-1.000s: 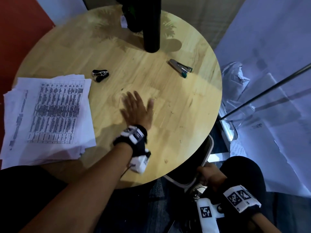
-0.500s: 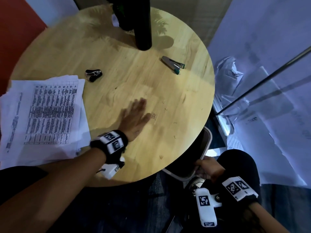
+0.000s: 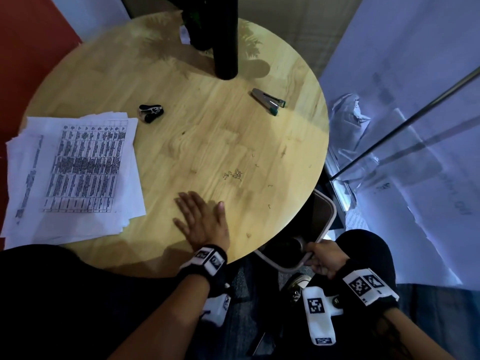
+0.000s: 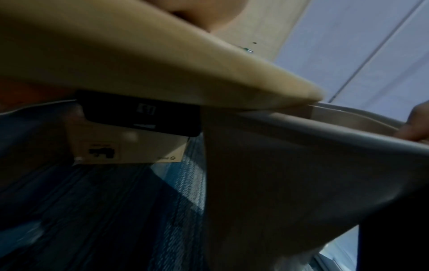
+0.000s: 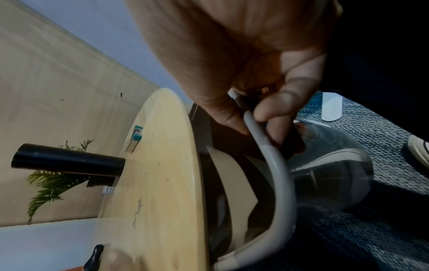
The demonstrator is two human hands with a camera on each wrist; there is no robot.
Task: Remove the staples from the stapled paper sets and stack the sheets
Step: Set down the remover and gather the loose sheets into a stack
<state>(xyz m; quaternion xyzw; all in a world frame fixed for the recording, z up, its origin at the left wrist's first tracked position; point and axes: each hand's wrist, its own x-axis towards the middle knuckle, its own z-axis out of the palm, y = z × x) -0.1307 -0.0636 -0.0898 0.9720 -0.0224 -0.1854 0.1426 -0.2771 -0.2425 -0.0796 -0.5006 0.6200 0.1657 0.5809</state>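
A loose stack of printed sheets (image 3: 75,175) lies on the left of the round wooden table (image 3: 181,87). A small heap of pulled staples (image 3: 233,174) sits right of the table's centre, with single staples scattered toward the right edge. My left hand (image 3: 201,219) lies flat on the tabletop near the front edge, fingers straight, holding nothing. My right hand (image 3: 323,258) grips the rim of a grey bin (image 3: 324,224) held below the table's right front edge; in the right wrist view the fingers (image 5: 274,110) curl round that rim (image 5: 276,165).
A black staple remover (image 3: 151,113) rests just beyond the sheets. A silver stapler with green ends (image 3: 268,101) lies at the right rear. A black post (image 3: 224,37) rises from the table's far side, a plant behind it. A glass partition and crumpled plastic (image 3: 348,118) stand to the right.
My left hand has slid back across the table toward the front edge, uncovering the heap of staples. My right hand has lifted the bin's rim closer to the table edge.
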